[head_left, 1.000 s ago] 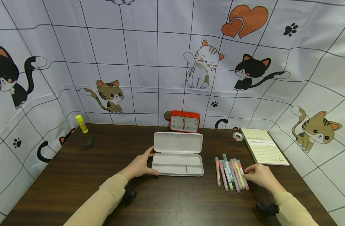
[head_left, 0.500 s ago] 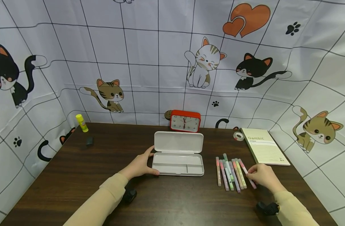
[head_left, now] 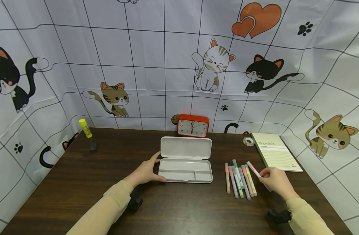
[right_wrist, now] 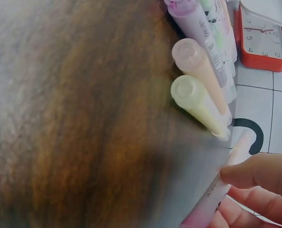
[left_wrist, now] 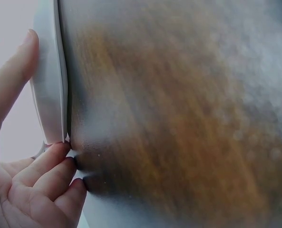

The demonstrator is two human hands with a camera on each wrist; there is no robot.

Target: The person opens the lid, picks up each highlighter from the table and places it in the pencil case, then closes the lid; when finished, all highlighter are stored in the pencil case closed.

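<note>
A white pencil case [head_left: 185, 176] lies with its lid folded back in the middle of the table. My left hand [head_left: 147, 172] holds its left end, thumb at the front corner and fingers further back; the left wrist view shows the thumb [left_wrist: 17, 71] and curled fingers along the case's side [left_wrist: 49, 95]. At the right, my right hand [head_left: 275, 181] pinches a pink marker [head_left: 253, 169] between thumb and fingers, its lower end partly hidden. The marker is tilted, apart from a row of several pastel markers [head_left: 238, 179] to its left.
Behind the case stands a red clock [head_left: 192, 126]. A notepad [head_left: 276, 153] and a tape roll [head_left: 248, 141] lie at the back right. A yellow glue stick [head_left: 85, 128] and a small dark block [head_left: 93, 147] are at the back left.
My right hand has taken the pink marker from the right end of the row and drawn it away to the right. The left hand stays on the pencil case.
</note>
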